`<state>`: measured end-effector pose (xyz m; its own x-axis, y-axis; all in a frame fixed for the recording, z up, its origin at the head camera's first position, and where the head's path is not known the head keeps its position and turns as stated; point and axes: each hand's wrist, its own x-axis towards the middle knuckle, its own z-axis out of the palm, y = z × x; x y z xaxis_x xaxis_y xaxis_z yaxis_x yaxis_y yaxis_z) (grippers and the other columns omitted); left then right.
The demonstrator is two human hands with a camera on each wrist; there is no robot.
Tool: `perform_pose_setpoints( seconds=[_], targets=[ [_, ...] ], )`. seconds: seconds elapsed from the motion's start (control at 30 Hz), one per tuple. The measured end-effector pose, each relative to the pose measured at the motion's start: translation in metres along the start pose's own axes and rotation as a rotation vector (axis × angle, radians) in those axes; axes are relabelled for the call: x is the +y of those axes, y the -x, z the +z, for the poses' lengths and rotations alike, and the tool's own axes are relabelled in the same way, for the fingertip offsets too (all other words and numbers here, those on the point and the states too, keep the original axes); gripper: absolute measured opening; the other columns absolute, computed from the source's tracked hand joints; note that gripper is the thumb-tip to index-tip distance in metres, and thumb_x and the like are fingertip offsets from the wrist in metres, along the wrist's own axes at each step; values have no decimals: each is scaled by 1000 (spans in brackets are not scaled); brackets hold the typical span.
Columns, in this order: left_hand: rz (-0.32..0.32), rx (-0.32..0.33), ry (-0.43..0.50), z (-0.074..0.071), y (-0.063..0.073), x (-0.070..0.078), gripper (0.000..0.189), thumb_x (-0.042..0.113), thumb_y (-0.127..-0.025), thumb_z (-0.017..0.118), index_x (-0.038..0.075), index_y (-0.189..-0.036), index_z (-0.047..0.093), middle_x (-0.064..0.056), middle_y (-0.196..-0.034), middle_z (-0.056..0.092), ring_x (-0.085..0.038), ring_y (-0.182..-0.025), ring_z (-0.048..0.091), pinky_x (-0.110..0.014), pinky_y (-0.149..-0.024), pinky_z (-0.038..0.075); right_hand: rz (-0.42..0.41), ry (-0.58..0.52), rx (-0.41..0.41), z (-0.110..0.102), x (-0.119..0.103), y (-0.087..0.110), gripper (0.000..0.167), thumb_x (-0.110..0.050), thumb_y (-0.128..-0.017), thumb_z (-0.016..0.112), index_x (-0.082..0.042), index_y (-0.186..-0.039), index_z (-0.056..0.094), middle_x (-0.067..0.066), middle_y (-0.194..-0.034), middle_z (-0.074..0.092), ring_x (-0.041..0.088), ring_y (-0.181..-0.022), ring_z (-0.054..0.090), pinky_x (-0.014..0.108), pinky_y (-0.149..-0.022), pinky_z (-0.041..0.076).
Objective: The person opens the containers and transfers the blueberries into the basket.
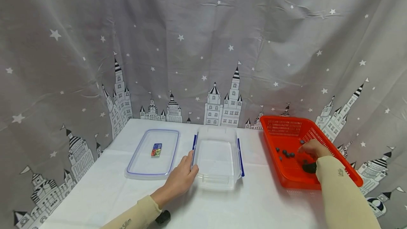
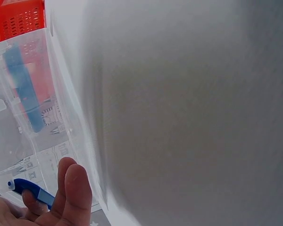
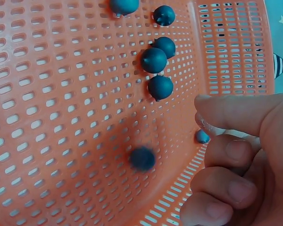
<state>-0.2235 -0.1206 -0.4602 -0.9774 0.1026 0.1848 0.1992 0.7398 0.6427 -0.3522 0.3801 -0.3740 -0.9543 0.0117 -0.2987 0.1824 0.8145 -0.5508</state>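
Observation:
In the head view my left hand [image 1: 181,176] holds the left wall of a clear plastic food container [image 1: 217,183]. Fingers of that hand touch one blue side latch [image 2: 37,192] in the left wrist view. My right hand [image 1: 313,147] is inside a red perforated basket [image 1: 286,183], above its floor. Thumb and index finger meet at the tips, the other fingers curl inward, and no object shows between them. Small dark blue balls [image 3: 160,88] lie in the basket; one blurred ball [image 3: 142,158] is left of the fingers. The palm is hidden.
A clear lid [image 1: 143,165] with a blue seal and a printed label [image 1: 156,150] lies flat left of the container. White cloth [image 1: 105,186] covers the table. Behind it hangs a grey curtain [image 1: 190,52] with stars and castles.

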Motion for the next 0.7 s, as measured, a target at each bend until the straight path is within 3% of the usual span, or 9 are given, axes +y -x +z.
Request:
perform_pose_setpoints(
  seconds=[0.13,0.27,0.37,0.47,0.63,0.7],
  targets=[
    [-3,-8,4,0,0,1,61,29,-104,41,2,-158,27,-14,-132,54,-17,-77,51,-32,-67,42,-28,12,7,0,0,2,38,-17,-89,63,-18,-56,43,-4,-54,35,12,-48,37,28,-50,37],
    [-14,-20,4,-2,1,0,62,29,-104,42,2,-158,26,-14,-137,53,-17,-79,52,-33,-69,44,-81,28,33,-5,-6,2,24,-18,-91,63,-4,-71,64,1,-60,47,17,-53,46,31,-54,43],
    [-26,-29,-1,-4,2,-1,65,32,-104,43,3,-159,26,-15,-142,52,-19,-89,56,-39,-79,49,-139,55,59,-9,-17,5,27,-18,-92,64,6,-97,73,14,-81,65,25,-72,56,36,-66,49],
    [-33,-30,-6,-8,3,-1,66,34,-102,46,3,-158,28,-15,-146,51,-23,-106,59,-47,-93,49,-201,67,62,-9,-32,9,37,-19,-94,64,11,-114,69,25,-111,68,32,-90,57,38,-75,49],
    [-25,-55,-36,-18,3,1,68,36,-100,49,1,-156,32,-17,-149,50,-32,-130,54,-53,-105,44,-285,81,59,-1,-56,18,37,-20,-96,65,10,-117,68,24,-111,68,31,-86,57,39,-71,50],
    [-30,-75,-62,-24,3,5,68,37,-100,52,0,-155,35,-18,-146,54,-29,-122,59,-51,-99,48,-321,109,67,3,-65,22,35,-22,-96,66,8,-115,70,22,-111,69,32,-90,60,43,-77,53]
  ],
)
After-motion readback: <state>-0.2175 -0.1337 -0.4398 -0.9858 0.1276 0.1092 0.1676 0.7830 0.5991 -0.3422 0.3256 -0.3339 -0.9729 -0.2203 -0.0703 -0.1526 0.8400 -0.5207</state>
